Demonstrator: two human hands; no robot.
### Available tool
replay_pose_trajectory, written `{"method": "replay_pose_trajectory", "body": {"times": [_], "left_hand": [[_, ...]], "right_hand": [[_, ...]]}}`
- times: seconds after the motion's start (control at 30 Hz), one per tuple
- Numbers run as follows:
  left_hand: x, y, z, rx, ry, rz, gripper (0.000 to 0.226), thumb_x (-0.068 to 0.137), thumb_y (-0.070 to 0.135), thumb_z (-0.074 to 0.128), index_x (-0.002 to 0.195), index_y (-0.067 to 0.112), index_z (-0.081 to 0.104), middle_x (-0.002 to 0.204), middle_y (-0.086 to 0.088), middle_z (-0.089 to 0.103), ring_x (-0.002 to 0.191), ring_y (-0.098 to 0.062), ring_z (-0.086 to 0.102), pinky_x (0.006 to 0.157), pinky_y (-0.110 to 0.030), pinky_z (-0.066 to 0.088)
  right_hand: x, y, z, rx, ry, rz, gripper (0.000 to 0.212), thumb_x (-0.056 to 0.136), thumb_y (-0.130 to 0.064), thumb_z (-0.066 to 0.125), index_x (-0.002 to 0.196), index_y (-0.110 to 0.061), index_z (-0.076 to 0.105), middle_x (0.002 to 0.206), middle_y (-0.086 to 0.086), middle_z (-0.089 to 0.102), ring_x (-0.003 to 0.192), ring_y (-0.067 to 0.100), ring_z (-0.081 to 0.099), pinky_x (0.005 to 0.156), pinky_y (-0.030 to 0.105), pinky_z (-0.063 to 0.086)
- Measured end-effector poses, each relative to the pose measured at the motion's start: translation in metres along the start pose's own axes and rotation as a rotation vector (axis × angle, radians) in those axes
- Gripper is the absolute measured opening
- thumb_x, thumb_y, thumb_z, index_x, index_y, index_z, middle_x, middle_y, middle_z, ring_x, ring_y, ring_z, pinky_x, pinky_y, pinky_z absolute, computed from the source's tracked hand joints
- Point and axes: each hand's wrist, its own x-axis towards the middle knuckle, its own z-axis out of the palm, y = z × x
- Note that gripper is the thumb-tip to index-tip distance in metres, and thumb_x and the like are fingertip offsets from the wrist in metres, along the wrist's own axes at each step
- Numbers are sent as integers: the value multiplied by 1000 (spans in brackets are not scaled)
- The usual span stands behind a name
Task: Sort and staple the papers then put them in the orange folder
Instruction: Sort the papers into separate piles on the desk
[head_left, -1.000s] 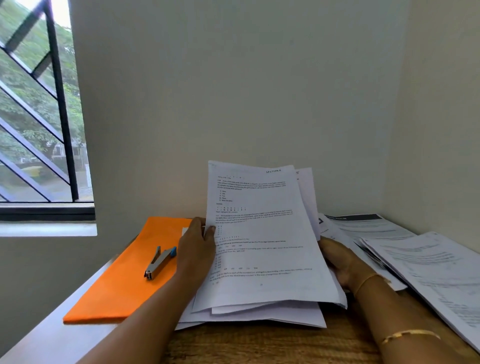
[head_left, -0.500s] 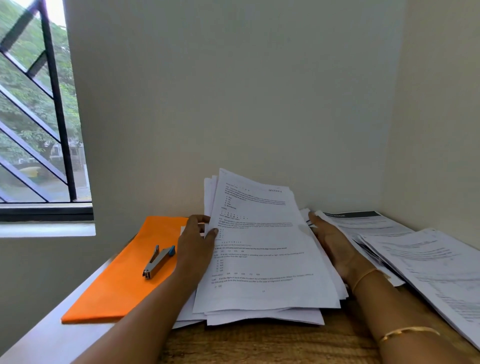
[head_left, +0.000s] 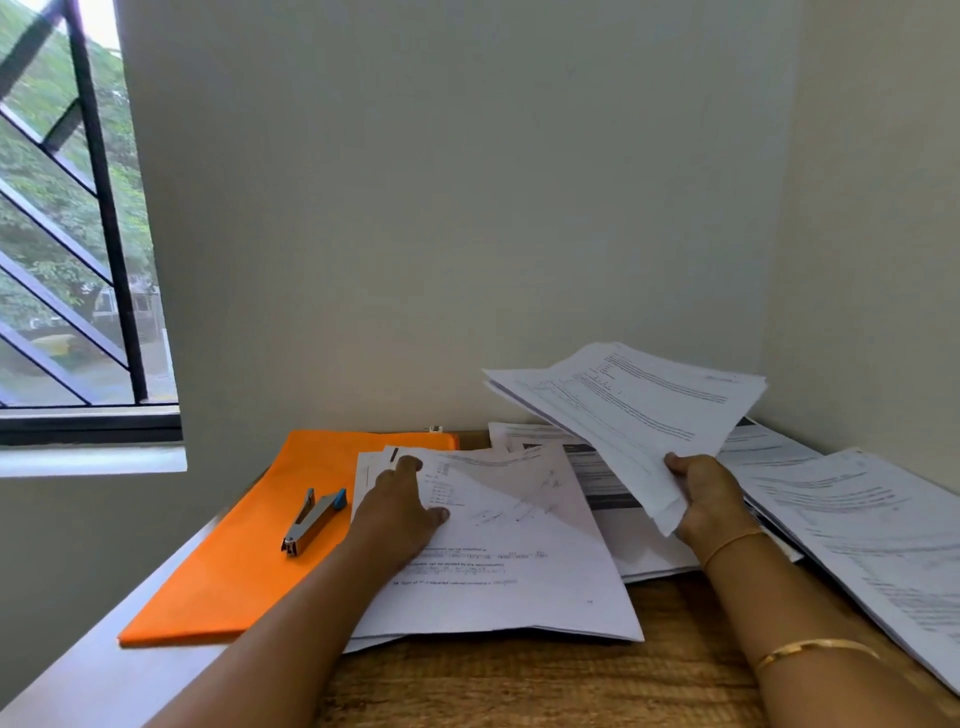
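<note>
My right hand (head_left: 706, 496) grips a bundle of printed sheets (head_left: 634, 410) by its near corner and holds it lifted and tilted above the table's right side. My left hand (head_left: 402, 506) rests with straight fingers on the top sheet of a flat paper stack (head_left: 519, 561) in the middle. The orange folder (head_left: 244, 551) lies closed at the left, partly under that stack. A grey stapler with a blue end (head_left: 311, 521) lies on the folder, just left of my left wrist.
More printed papers (head_left: 872, 535) spread along the right wall, and others (head_left: 608, 483) lie under the lifted bundle. The wooden table (head_left: 545, 686) sits in a wall corner. A barred window (head_left: 78, 234) is at the far left.
The bundle that both hands held upright over the centre stack has gone to the right in my right hand alone. My left hand let go of it and came down onto the stack.
</note>
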Motion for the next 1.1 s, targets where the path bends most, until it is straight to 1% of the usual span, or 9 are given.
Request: {"method": "replay_pose_trajectory", "body": {"times": [0.07,0.2,0.3,0.47,0.53,0.67,0.77,0.87,1.1], "left_hand": [[1,0,1,28,8,6,69,86,32,67,142,20,28,142,-9,40,125,-24,46,100,-32,40],[0,0,0,51,73,-11,73,82,30,71,141,20,30,142,-8,41,126,-24,44,99,-33,41],[-2,-1,-3,13,136,-12,69,82,21,72,139,18,34,139,-10,42,125,-25,44,93,-31,41],[-3,-1,-7,-181,278,-2,48,86,6,63,130,15,44,118,-11,56,96,-20,51,71,-27,37],[0,-4,-9,-248,304,2,41,87,8,62,125,14,48,109,-11,60,92,-22,52,70,-30,37],[5,-8,-13,-257,386,1,14,91,14,58,105,9,58,95,-6,60,86,-22,51,66,-29,33],[6,-10,-14,-258,461,38,11,96,17,52,94,8,56,77,-4,55,75,-25,49,54,-31,29],[6,-10,-16,-292,563,56,11,98,20,47,102,10,51,82,-4,54,75,-25,47,57,-31,30],[6,-13,-23,-428,738,38,17,99,15,42,111,4,47,84,-9,54,75,-26,45,64,-31,31]], "right_hand": [[-1,0,0,31,7,0,11,94,-3,50,91,-8,59,51,2,66,56,21,63,35,26,49],[-1,2,2,42,12,-5,12,93,-1,50,89,-8,59,68,7,66,67,24,60,34,27,49],[-1,2,2,49,8,-13,13,93,-1,49,88,-9,58,58,5,67,62,24,62,34,27,49],[-3,1,2,34,28,-27,17,92,-2,50,107,-8,57,90,8,61,73,23,58,36,30,51],[-2,1,3,-15,56,-45,13,91,-3,52,101,-8,59,97,10,62,76,25,59,44,33,55],[-5,-1,6,-244,207,-240,20,90,-3,52,109,-3,59,119,15,59,102,34,56,89,46,49],[-15,-2,7,-318,270,-445,32,91,-2,48,121,-4,57,121,13,59,105,31,55,87,34,44],[-20,-2,9,-335,302,-567,34,94,-3,44,125,-5,56,126,14,59,112,32,54,86,28,39],[-20,-4,7,-342,444,-673,35,95,-3,39,124,-4,57,125,17,59,113,35,54,90,33,41]]}}
